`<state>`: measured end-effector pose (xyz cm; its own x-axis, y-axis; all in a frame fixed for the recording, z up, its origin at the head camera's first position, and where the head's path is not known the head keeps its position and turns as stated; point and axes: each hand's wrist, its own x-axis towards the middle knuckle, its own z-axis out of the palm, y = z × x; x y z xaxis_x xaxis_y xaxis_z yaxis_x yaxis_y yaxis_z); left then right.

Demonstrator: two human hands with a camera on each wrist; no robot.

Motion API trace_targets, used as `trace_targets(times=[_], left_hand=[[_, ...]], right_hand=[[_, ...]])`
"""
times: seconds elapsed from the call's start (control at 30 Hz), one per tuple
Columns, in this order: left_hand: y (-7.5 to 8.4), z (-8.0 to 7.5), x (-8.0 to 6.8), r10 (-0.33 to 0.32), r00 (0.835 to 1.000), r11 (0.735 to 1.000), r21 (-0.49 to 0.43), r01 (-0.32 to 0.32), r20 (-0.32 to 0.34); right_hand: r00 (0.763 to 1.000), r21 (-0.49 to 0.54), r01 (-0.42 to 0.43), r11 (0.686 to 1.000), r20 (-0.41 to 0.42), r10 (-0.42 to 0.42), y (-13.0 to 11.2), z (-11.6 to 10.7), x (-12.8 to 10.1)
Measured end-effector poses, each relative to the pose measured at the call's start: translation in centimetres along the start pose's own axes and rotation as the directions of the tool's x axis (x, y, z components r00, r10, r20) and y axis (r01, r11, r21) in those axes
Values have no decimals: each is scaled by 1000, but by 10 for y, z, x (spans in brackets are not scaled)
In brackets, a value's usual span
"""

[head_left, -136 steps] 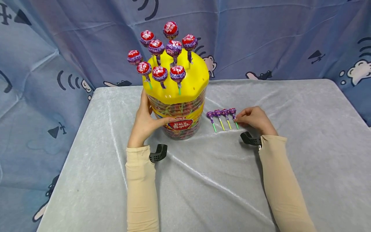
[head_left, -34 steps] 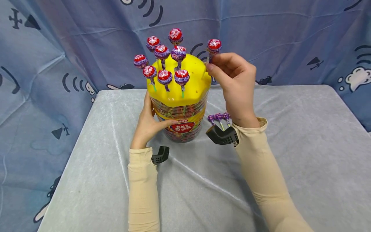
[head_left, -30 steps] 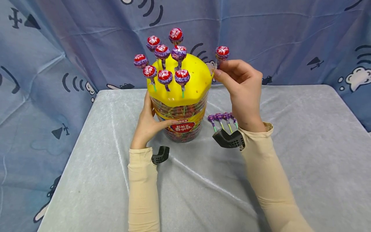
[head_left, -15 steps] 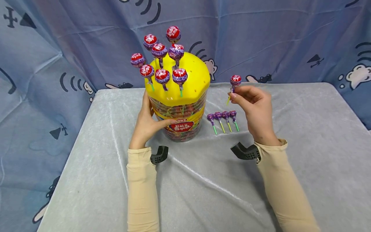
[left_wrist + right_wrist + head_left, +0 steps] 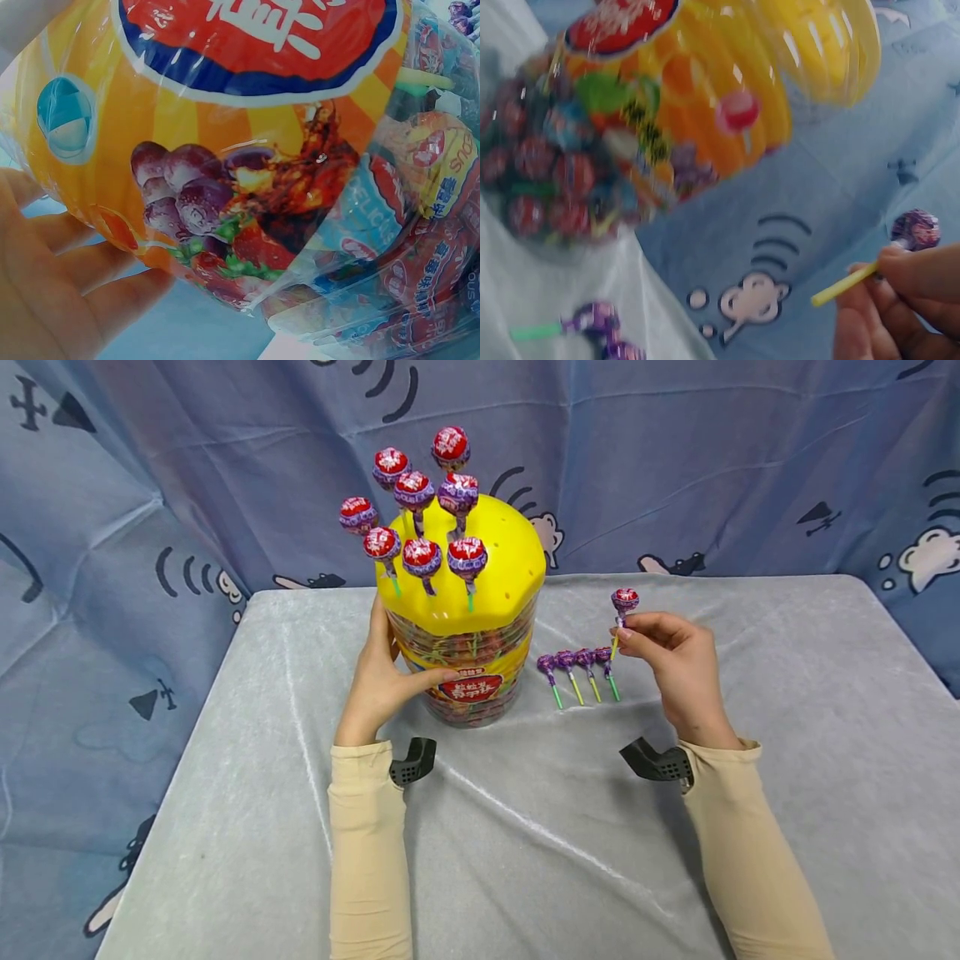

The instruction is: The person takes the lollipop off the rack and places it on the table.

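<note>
My left hand [image 5: 382,685] grips the side of a large clear jar of candy [image 5: 461,647], thumb across its label, fingers around the left side. In the left wrist view the fingers [image 5: 112,289] lie along the printed wrap [image 5: 202,187]. Between thumb and fingertips, my right hand [image 5: 678,672] pinches a lollipop [image 5: 625,601] upright by its yellow stick [image 5: 844,287]. It is held just over the right end of a row of several purple lollipops [image 5: 585,657] lying on the table. More red and purple lollipops [image 5: 422,557] stand in the jar's yellow lid [image 5: 506,552].
A grey velvety cloth covers the table [image 5: 525,852]. Behind it hangs a blue patterned curtain [image 5: 675,452]. Small holes show on the lid's right part. Each wrist carries a black camera mount [image 5: 656,762].
My right hand has taken a lollipop out of the lid's right side and brought it down to the right, beside the row. The left hand keeps its hold on the jar.
</note>
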<state>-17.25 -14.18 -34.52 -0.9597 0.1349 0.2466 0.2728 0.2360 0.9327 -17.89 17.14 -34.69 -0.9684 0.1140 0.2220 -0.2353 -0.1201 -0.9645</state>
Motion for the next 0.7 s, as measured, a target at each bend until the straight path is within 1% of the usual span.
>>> trace_targets(times=[0.07,0.3,0.4,0.53,0.6,0.7], left_hand=[[-9,0,3,12,1000,1000,0,-12,-4],[-10,1,2,19,1000,1000,-3,-19,-6],[-10,1,2,19,1000,1000,1,-19,-7],[-10,1,2,19,1000,1000,11,-19,-6],[-10,1,1,18,1000,1000,14,-18,-5],[-10,0,1,13,1000,1000,14,-13,-5]], right_hand=[[999,-44,-35,998,8,35,3,-7,1],[989,-79,-135,988,56,140,16,-28,7],[979,-113,-185,976,60,193,22,-36,9],[957,-175,-272,946,52,285,32,-47,13],[946,-245,-303,921,43,322,38,-52,16],[931,-360,-328,873,32,363,49,-59,19]])
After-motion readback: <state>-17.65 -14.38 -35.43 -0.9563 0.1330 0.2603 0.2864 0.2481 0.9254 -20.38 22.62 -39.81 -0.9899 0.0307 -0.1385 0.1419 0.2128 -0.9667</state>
